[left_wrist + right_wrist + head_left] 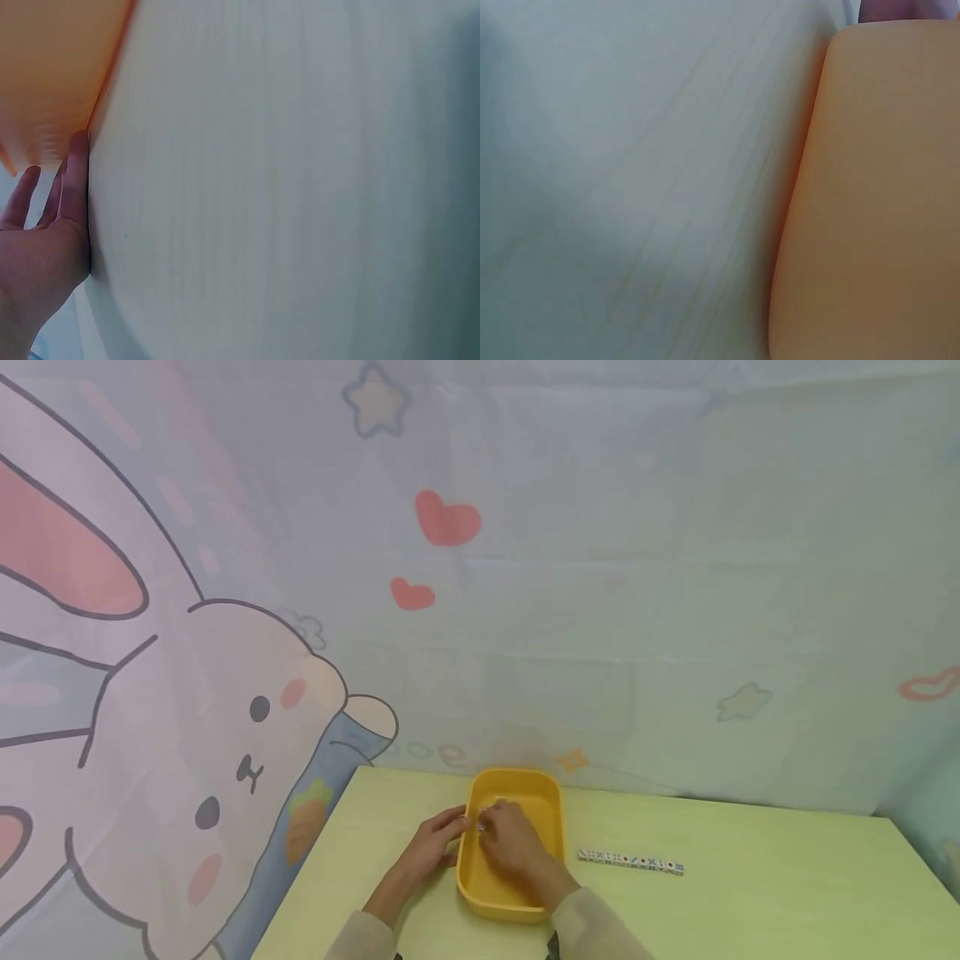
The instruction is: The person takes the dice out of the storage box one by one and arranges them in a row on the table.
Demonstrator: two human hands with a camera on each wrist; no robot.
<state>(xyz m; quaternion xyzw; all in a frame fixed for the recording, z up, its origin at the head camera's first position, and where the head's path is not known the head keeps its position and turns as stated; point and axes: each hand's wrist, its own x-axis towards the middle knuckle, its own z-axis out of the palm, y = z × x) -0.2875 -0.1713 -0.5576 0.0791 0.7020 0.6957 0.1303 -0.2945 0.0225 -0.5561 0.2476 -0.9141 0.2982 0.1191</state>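
A yellow plastic tray (555, 835) stands on the table with a few small white dice (482, 827) inside, near its left wall. My left hand (437, 841) rests against the tray's left side. In the left wrist view, the fingers of that hand (56, 217) are fairly straight and touch the tray's outer wall (52, 75). My right hand (512, 839) reaches into the tray, fingers bent down at the dice; I cannot tell whether it pinches one. In the right wrist view, the tray's outer wall (877, 195) hides most of the hand's work.
A straight row of white dice (630, 861) with coloured pips lies on the table to the right of the tray. The pale table (780, 877) extends further right. Behind it hangs a cloth backdrop (570, 610) printed with a rabbit, hearts and stars.
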